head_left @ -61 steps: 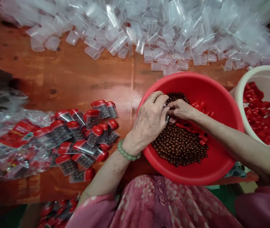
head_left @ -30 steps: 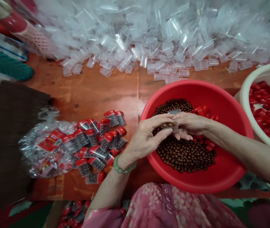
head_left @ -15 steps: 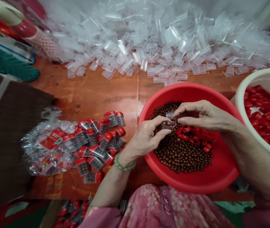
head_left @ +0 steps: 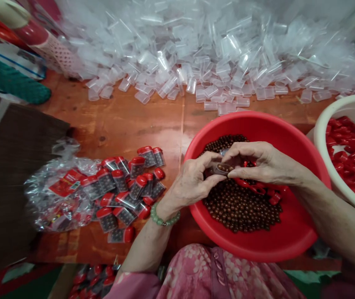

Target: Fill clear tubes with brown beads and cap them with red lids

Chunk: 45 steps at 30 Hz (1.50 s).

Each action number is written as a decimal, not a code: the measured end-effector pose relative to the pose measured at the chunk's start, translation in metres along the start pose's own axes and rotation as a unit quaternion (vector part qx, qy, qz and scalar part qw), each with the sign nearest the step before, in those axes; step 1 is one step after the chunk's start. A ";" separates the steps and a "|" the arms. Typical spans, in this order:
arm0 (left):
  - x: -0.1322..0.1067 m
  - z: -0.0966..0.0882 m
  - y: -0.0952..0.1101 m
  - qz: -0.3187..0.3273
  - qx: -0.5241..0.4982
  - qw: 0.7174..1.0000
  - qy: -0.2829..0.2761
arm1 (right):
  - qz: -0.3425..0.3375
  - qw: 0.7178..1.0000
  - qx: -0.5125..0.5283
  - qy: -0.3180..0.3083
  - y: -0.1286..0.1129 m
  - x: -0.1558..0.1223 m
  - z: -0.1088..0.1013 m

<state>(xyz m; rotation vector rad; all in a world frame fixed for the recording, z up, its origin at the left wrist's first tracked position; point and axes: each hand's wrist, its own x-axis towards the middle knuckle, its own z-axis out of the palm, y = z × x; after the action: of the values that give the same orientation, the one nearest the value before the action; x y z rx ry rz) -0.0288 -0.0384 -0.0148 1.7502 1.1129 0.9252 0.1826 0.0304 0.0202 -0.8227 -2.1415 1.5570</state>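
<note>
Over the red basin [head_left: 319, 182], my left hand [head_left: 194, 178] grips a clear plastic container [head_left: 215, 169] between thumb and fingers. Its open mouth points right, and small brown balls [head_left: 225, 167] show in it. My right hand [head_left: 258, 164] is curled, with its thumb and fingertips at the rim of that container; anything smaller between them is hidden. Beneath both hands, a heap of the same brown balls [head_left: 241, 207] fills part of the basin. Several red caps [head_left: 274, 197] lie on the heap, partly covered by my right hand.
Filled containers with red caps [head_left: 119, 180] lie left on the wooden table [head_left: 134, 124], beside a clear plastic bag [head_left: 62, 199]. Empty clear containers [head_left: 208, 62] are piled along the back. A white tub [head_left: 324, 120] of red caps stands right; a dark box [head_left: 12, 178] stands left.
The container has tilted so that its mouth faces more to the right. My right hand has come down and closer, its fingertips now at the rim. The view has shifted slightly.
</note>
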 end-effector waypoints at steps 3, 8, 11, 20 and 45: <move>0.000 -0.001 0.001 0.007 -0.006 1.000 -0.001 | 0.009 1.000 -0.001 0.016 0.000 0.001 0.003; 0.001 -0.003 0.001 0.006 -0.020 1.000 0.009 | 0.008 1.000 -0.008 0.020 -0.003 0.000 0.001; 0.000 -0.003 0.000 0.000 -0.055 0.998 0.016 | 0.008 1.000 -0.016 0.009 -0.005 -0.003 -0.002; -0.007 -0.002 0.003 0.000 -0.158 0.987 0.008 | 0.018 0.993 -0.117 0.019 0.010 -0.001 -0.006; -0.015 0.008 0.004 -0.003 -0.069 0.997 0.043 | 0.163 0.912 -0.374 -0.035 0.018 -0.044 0.020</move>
<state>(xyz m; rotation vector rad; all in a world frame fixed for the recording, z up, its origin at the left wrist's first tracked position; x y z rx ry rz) -0.0252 -0.0549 -0.0167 1.6068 1.0808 1.0568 0.2085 -0.0086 -0.0011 -1.4328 -2.8014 0.8477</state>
